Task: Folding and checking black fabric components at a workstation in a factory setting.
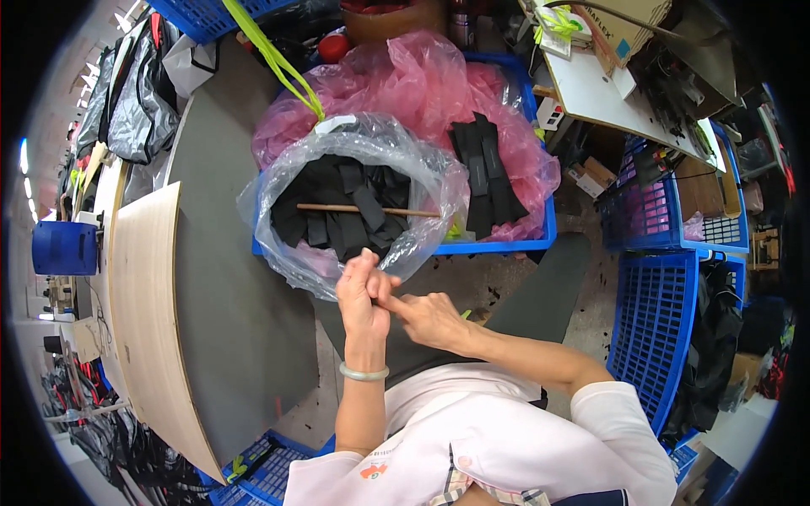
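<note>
My left hand (361, 295), with a pale bangle on its wrist, is raised in front of me with its fingers curled. My right hand (430, 319) meets it from the right, its fingers bent and its index fingertip against the left hand's fingers. Anything between them is hidden. Just beyond, a clear plastic bag (434, 173) stands with its mouth wide, full of black fabric strips (337, 181). A thin wooden stick (371, 208) lies across the strips. To its right, more black strips (485, 177) rest on a pink plastic bag (422, 80).
A blue crate (498, 247) holds the bags. At my left is a grey surface (245, 278) beside a pale wooden board (148, 312). Blue crates (650, 329) stand at the right, below a white worktop (603, 97). Green straps (278, 63) hang at the top.
</note>
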`<state>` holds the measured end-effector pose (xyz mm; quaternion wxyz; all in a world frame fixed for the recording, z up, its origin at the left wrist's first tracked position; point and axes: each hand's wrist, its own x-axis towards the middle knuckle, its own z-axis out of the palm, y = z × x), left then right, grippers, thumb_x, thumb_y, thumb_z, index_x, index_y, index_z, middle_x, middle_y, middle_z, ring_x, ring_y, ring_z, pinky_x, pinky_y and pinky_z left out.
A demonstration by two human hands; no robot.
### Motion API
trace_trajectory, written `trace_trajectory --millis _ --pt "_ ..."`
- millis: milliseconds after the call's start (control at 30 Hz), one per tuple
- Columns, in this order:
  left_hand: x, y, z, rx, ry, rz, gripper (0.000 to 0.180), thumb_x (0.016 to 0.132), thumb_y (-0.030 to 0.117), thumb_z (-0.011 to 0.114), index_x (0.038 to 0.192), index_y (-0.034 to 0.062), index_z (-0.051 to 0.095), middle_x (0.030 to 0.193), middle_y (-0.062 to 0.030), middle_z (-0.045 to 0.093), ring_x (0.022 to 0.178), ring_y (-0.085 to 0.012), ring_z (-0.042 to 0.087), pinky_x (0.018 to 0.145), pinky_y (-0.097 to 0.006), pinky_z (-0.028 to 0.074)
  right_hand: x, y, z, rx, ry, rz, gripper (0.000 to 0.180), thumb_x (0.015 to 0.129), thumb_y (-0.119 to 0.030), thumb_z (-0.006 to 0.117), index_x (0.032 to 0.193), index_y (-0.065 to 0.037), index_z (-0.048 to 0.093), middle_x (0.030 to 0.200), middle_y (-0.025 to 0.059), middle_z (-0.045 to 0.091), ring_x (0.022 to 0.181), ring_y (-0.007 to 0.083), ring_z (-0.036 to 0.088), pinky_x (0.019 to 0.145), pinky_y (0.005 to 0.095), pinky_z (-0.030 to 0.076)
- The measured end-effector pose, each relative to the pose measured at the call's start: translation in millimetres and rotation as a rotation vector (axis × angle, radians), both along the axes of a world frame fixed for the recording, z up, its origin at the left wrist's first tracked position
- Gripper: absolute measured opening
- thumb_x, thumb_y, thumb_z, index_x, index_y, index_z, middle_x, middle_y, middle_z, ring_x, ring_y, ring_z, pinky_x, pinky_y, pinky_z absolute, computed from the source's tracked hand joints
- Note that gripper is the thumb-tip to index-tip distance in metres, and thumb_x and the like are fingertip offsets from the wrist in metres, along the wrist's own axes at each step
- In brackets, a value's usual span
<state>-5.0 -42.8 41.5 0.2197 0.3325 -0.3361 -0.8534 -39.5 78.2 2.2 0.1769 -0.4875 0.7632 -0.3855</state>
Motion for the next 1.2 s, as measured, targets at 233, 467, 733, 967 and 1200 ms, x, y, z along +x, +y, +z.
trace_trajectory --millis 233,467,733,967,1200 --pt "1 -21 -6 0.228 0.144 -0.116 0.023 0.089 0.026 0.059 0.095 0.0029 0.059 0.056 -0.0005 0.046 0.058 -0.0147 0.052 0.088 -0.04 0.048 -27 -35 47 0.053 -0.831 0.094 0.062 0.073 -0.004 0.051 0.134 -0.008 0.037 0.076 0.0143 0.063 0.049 0.0243 0.059 0.044 0.0326 0.049" --pt "-8 -24 -5 0.287 0.143 0.016 0.041 0.092 0.037 0.052 0.064 0.0076 0.048 0.062 -0.008 0.054 0.069 -0.0248 0.056 0.093 -0.043 0.045 -30 -10 45 0.104 -0.967 0.196 0.074 0.075 -0.005 0.052 0.143 -0.014 0.025 0.072 0.0108 0.064 0.041 0.0136 0.053 0.044 0.0259 0.048" --pt "-16 -13 -10 0.26 0.123 0.099 0.043 0.092 0.038 0.052 0.062 0.0101 0.04 0.047 -0.0066 0.044 0.057 -0.028 0.06 0.091 -0.045 0.046 -28 -15 25 0.143 0.185 0.068 0.042 0.076 -0.009 0.056 0.117 -0.015 0.054 0.065 0.0136 0.062 0.055 0.0308 0.062 0.046 0.0413 0.046" --pt "-18 -23 -17 0.154 -0.043 -0.038 0.036 0.09 0.031 0.057 0.063 0.0104 0.044 0.048 -0.0072 0.046 0.066 -0.0304 0.065 0.088 -0.04 0.046 -30 -51 1 -0.015 0.147 -0.031 0.017 0.075 -0.008 0.054 0.09 -0.002 0.051 0.065 0.015 0.061 0.059 0.0312 0.063 0.047 0.0425 0.047" --pt "-19 -35 -15 0.434 -0.004 0.075 0.038 0.087 0.038 0.059 0.062 0.0117 0.05 0.067 -0.0041 0.059 0.082 -0.0223 0.061 0.087 -0.043 0.047 -20 -32 18 0.07 0.226 -0.013 0.039 0.073 -0.008 0.056 0.111 -0.003 0.049 0.06 0.0142 0.061 0.049 0.0317 0.06 0.041 0.0428 0.045"
